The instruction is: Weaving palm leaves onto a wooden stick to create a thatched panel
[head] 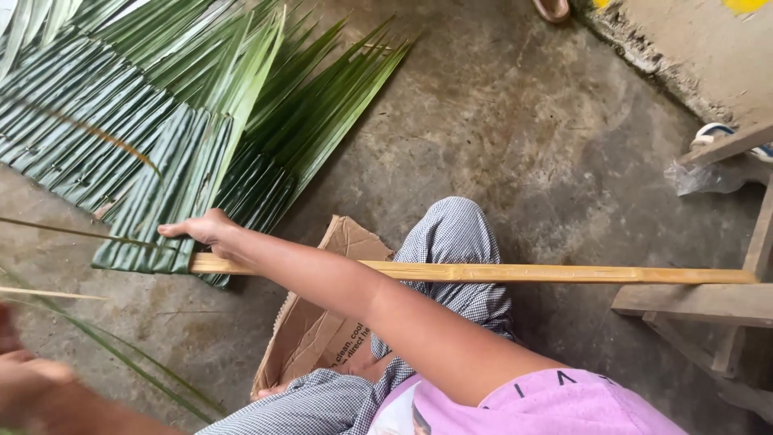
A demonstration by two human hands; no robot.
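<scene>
The right hand (pixel 205 229) has its grip closed on the near end of the bamboo stick (pixel 515 273), whose length runs rightward across the knee. The left hand (pixel 32 387), blurred, grip unclear, sits beside loose palm leaves (pixel 161 201) on the floor (pixel 515 129).
</scene>
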